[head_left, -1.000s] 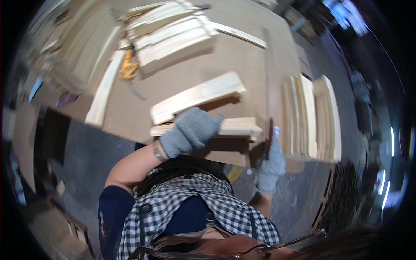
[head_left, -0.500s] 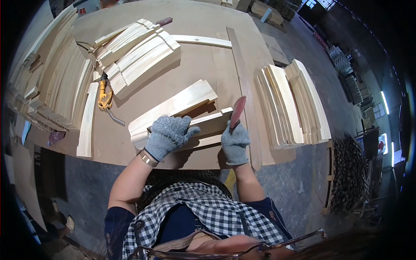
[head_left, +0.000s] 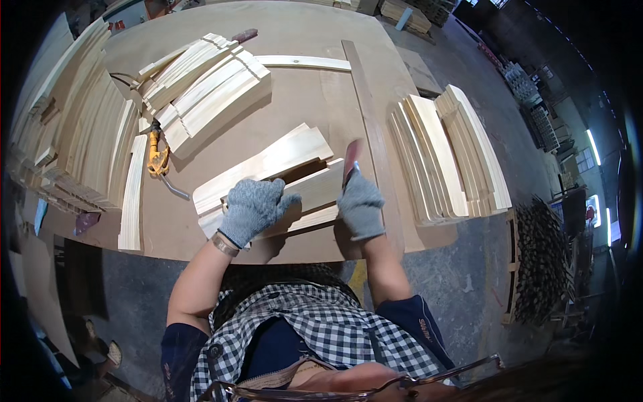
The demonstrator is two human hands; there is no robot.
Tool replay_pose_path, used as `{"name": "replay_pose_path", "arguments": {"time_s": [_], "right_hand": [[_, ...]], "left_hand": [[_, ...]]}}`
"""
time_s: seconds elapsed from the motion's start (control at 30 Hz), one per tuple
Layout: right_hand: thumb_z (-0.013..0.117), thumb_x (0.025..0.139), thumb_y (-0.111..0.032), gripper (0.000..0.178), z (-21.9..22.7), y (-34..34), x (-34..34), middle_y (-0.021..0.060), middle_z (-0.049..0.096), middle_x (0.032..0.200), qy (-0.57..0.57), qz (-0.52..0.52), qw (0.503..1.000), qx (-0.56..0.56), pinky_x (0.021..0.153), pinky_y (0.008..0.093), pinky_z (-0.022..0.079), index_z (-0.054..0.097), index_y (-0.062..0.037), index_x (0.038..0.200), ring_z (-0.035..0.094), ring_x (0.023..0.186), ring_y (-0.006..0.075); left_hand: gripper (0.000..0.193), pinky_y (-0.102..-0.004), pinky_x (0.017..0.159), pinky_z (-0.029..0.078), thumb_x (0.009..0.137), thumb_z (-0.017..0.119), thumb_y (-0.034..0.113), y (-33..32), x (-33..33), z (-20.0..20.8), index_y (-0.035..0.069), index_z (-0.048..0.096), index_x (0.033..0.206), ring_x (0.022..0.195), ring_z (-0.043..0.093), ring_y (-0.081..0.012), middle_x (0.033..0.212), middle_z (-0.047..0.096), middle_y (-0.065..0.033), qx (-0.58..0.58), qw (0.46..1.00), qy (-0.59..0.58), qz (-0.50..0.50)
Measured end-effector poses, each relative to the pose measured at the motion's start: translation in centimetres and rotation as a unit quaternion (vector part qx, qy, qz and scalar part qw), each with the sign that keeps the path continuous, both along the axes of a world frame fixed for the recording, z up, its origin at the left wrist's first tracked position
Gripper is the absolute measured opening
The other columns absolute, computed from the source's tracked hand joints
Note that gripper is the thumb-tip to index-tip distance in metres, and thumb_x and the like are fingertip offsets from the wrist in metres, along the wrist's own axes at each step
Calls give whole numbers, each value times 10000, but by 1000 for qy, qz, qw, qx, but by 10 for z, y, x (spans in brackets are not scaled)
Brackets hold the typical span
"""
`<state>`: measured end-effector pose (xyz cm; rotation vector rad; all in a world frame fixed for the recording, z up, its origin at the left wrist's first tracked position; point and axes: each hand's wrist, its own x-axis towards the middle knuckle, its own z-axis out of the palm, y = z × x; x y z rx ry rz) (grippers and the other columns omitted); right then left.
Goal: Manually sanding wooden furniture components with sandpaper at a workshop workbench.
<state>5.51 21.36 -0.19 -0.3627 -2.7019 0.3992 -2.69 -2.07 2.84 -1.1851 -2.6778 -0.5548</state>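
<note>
My left hand (head_left: 253, 210), in a grey knit glove, is closed on a pale wooden board (head_left: 316, 186) that stands on edge at the front of the table. In my right hand (head_left: 360, 208), gloved alike, is a dark red sandpaper pad (head_left: 351, 159), slightly blurred, at the board's right end. The pad looks to be at the board's end; whether it touches cannot be made out. Just behind lies a wide, light board (head_left: 274, 157) with a notched edge. Part of another board (head_left: 311, 220) shows on the near side, partly hidden by my left hand.
Notched boards (head_left: 218, 94) lie stacked at the back left, beside a yellow air blow gun (head_left: 157, 157). Tall board stacks (head_left: 84, 141) fill the left side; more boards (head_left: 435, 157) stand at the right. A long wooden strip (head_left: 367, 107) runs along the table (head_left: 305, 100).
My right hand has moved slightly up and left with the sandpaper pad, which is now over the board's right end. My left hand keeps its hold. The whole view has shifted a little.
</note>
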Motion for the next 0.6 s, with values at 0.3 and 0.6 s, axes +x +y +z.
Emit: {"name": "replay_pose_path", "arguments": {"time_s": [0.3,0.6], "right_hand": [[565,871,-109,382,5,-9,65,236,636,1100,-47,18,995,81,878,513,478,608,-5,1236,616,993,399],[563,873,-104,354,17,8,-11,236,643,1096,105,93,990,26,869,499,493,613,-27,1216,610,997,421]], "left_hand": [[313,-433,563,502,977,563,389,4,5,-9,140,654,811,562,645,-297,597,615,-99,-64,994,86,-13],[351,-437,533,512,977,571,403,8,5,-12,125,659,782,556,654,-306,610,632,-106,-28,998,47,20]]}}
